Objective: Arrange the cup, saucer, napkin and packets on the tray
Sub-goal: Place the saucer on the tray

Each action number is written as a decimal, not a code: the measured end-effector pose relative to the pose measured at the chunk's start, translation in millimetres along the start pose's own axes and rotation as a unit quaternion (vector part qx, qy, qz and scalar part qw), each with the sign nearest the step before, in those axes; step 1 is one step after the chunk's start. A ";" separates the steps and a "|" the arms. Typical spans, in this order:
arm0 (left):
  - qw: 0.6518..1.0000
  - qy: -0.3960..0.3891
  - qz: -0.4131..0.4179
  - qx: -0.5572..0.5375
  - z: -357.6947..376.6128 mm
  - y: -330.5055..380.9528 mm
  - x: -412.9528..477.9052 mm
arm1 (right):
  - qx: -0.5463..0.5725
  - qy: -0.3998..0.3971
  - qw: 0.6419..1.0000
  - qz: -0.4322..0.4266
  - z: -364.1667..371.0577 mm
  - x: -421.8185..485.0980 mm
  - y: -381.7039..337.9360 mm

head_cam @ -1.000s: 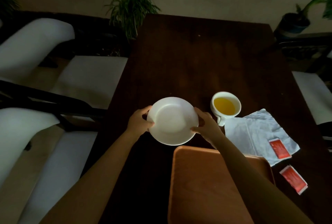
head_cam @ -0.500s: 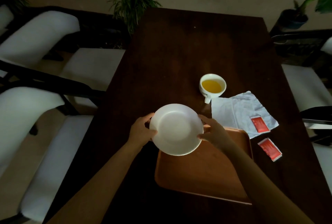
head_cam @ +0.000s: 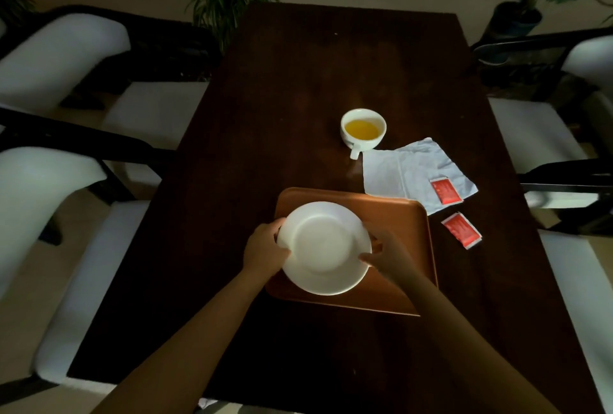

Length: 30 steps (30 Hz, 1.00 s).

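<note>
- Since the earlier frames, both hands have carried the saucer (head_cam: 324, 247) from above the bare tabletop to above the left part of the tray (head_cam: 403, 214); whether it touches the tray cannot be told.
- Left hand (head_cam: 265, 249) grips the saucer's left rim; right hand (head_cam: 386, 256) grips its right rim, fingers curled around the edge.
- Tray: orange-brown, lying on the dark table (head_cam: 298, 82) towards its near edge.
- Cup (head_cam: 363, 130): white, holding yellow liquid, standing on the tabletop beyond the tray, handle pointing towards the tray.
- Napkin (head_cam: 403, 171): white, spread flat just beside the cup, towards the table's right edge, its near corner by the tray's far right corner.
- Red packet (head_cam: 446, 190) lies on the napkin; a second red packet (head_cam: 461, 230) lies on the tabletop just right of the tray.
</note>
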<state>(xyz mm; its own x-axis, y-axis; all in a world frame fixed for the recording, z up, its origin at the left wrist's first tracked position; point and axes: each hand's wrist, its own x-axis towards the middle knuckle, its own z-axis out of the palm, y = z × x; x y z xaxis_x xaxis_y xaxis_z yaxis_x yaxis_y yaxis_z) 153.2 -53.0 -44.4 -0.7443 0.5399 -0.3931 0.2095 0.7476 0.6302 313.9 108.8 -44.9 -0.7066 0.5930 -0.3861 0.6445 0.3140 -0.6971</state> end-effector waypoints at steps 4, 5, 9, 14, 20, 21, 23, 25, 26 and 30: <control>1.000 0.002 0.008 0.027 7.9 4.0 -6.8 | -0.013 0.010 1.000 -0.001 1.6 -2.5 5.7; 0.999 0.004 0.010 0.033 10.0 4.6 -8.4 | -0.021 0.013 1.000 -0.001 1.9 -2.9 6.8; 0.999 0.013 0.020 0.037 16.1 4.0 -13.4 | -0.033 0.015 0.999 0.006 3.3 -4.2 11.7; 0.998 0.025 0.031 0.048 17.1 1.4 -15.5 | -0.054 0.035 0.998 -0.007 6.7 -6.2 14.9; 0.993 0.024 0.052 0.103 6.5 2.5 -6.7 | -0.101 0.056 0.993 0.003 10.5 -5.4 18.4; 0.992 0.034 0.051 0.106 4.0 4.6 -4.0 | -0.134 0.061 0.989 0.000 9.7 -4.6 18.3; 0.993 0.053 0.050 0.097 -2.4 10.8 3.4 | -0.167 0.066 0.984 0.002 5.9 -2.1 16.9; 0.994 0.064 0.053 0.064 -10.4 20.5 14.8 | -0.122 0.085 0.989 0.005 -1.7 1.2 12.5; 0.995 0.066 0.059 0.046 -14.3 26.8 22.2 | -0.077 0.105 0.991 0.001 -7.4 3.7 9.5; 0.994 0.069 0.087 0.003 -25.0 59.0 62.4 | 0.036 0.157 0.987 0.009 -42.6 29.4 -5.1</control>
<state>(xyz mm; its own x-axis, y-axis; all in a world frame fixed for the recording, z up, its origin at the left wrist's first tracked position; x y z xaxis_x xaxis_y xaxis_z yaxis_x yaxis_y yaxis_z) 103.3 15.2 -15.1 -0.7762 0.6036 -0.1822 0.3463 0.6497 0.6767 302.3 156.2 -26.9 -0.5628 0.8017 -0.2014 0.6262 0.2545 -0.7370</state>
